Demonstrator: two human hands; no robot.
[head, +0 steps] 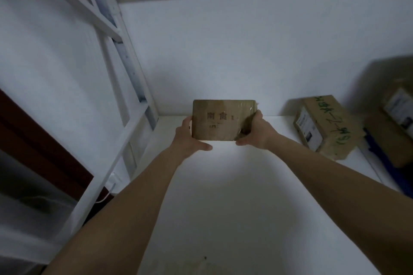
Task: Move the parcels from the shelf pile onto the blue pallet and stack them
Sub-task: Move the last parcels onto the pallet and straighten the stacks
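Observation:
A small flat cardboard parcel point(220, 119) with dark printed characters and clear tape is held up over the white shelf point(223, 196), near the back wall. My left hand point(190, 138) grips its left edge, thumb under the bottom. My right hand point(254, 131) grips its right edge, fingers wrapped round the taped side. Further right, a second cardboard parcel point(328, 127) with green writing and a white label lies tilted on the shelf. The blue pallet is not in view.
A larger cardboard box point(393, 105) with a label stands at the far right, with something blue point(380, 154) beneath it. White shelf uprights and rails point(125, 56) run up the left side. A white cable and socket point(114, 182) sit low left.

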